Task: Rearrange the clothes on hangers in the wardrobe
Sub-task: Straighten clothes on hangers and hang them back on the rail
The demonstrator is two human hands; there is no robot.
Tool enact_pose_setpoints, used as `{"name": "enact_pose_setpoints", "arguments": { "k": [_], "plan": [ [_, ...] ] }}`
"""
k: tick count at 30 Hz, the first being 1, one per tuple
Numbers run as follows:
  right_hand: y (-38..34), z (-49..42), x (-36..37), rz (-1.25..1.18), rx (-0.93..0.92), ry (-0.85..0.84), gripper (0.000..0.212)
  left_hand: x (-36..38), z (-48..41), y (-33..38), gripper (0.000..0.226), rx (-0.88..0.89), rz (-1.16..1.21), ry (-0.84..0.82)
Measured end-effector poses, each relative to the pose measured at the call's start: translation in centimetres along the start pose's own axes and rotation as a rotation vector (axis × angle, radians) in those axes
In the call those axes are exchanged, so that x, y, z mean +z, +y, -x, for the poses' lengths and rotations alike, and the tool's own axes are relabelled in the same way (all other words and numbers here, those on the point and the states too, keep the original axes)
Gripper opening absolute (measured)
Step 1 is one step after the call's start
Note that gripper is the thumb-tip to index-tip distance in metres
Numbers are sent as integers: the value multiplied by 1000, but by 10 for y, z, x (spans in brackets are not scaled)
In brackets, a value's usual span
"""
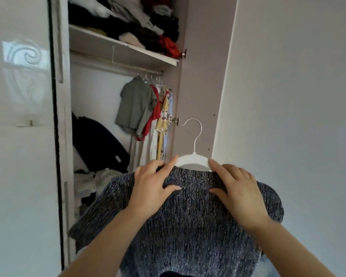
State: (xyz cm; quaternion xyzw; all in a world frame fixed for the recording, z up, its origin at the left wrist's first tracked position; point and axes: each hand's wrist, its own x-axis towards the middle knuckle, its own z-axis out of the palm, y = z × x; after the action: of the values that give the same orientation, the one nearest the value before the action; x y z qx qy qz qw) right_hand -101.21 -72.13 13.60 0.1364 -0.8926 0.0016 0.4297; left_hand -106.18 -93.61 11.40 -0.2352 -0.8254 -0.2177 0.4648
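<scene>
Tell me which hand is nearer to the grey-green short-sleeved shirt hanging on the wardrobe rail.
Left. The left hand grips the dark knitted sweater's shoulder almost directly below the grey-green short-sleeved shirt; the right hand holds the other shoulder, farther right.

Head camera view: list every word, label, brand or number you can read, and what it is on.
None can be read.
Small white tag on the dark bag: too blurred to read.
Patterned yellow garment: a print, no legible text.
Grey knitted sweater, white plastic hanger: no text visible.
</scene>
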Motion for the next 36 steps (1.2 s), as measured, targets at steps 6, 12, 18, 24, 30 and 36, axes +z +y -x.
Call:
{"name": "enact_pose_setpoints", "arguments": {
  "k": [6,12,18,24,30,36],
  "plan": [
    [9,-81,82,-136,-88,2,71,26,-45,-67,75,-100,-140,-46],
    [9,-167,170,-221,-131,16,69,64,-98,-145,73,-93,-285,9],
    [5,-249,256,-235,-151,4,70,111,-147,-237,73,-122,-313,-3],
    [7,-330,332,-236,-171,17,72,161,-201,-321,75,-164,-320,-20],
    [7,-413,410,-259,-219,40,74,210,-253,-405,75,-195,-362,-13],
    [16,-505,490,-270,-297,73,73,258,-316,-483,73,-206,-411,17]
  ]
}}
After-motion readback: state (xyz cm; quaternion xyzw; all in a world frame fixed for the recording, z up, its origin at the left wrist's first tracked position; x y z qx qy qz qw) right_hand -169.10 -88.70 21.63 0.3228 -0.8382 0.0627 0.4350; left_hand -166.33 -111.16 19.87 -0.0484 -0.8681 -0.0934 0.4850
